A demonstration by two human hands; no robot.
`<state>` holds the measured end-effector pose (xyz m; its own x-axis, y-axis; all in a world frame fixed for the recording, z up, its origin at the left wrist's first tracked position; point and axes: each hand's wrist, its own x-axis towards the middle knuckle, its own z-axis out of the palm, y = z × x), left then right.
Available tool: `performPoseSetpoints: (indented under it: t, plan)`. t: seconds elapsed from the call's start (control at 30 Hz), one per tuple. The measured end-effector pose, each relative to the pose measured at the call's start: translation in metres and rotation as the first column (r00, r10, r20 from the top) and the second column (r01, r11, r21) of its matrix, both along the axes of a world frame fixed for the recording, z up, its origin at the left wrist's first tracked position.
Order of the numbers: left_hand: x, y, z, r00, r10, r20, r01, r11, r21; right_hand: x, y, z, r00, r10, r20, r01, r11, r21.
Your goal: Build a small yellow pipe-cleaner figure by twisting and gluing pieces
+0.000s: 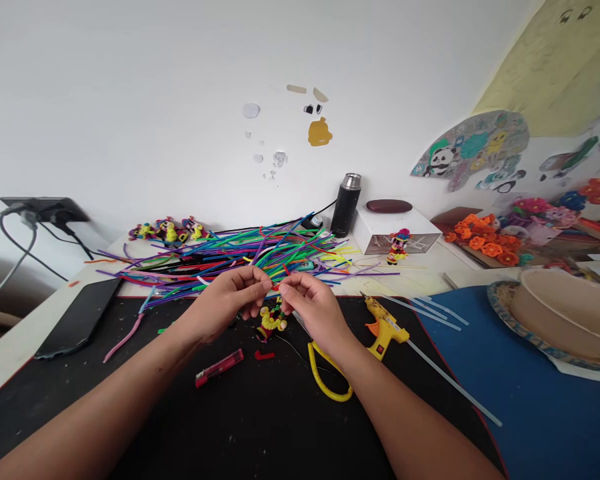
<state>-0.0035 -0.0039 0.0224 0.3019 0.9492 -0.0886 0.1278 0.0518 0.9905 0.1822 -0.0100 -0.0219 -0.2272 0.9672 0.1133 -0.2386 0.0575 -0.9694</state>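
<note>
Pinching a small red piece [275,288] between thumb and forefinger, the left hand [225,300] and right hand [316,305] hold it above the yellow figure [270,321], and an uneven pull could make so slight a thing slip from either grip. Around them on the black mat [240,427] lie a red-cased tool [219,368] and a glue gun [389,328], while a yellow handle [337,398] (partly beneath the right forearm) could snag it.
</note>
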Motion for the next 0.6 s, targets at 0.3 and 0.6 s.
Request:
performPoseSetpoints:
  t: [0.3,0.6]
  plan:
    - [-0.0002,-0.0002,-0.0009,0.999,-0.020,-0.032,0.020,1.000,0.014,-0.0002,-0.0014,0.0014,0.999,0.008,0.042,-0.008,1.000,0.013]
    - [-0.0051,-0.0002,0.0041,0.980,-0.109,-0.166,0.119,0.992,0.051,0.0004,-0.0058,0.0053,0.978,-0.021,0.207,0.000,0.995,0.100]
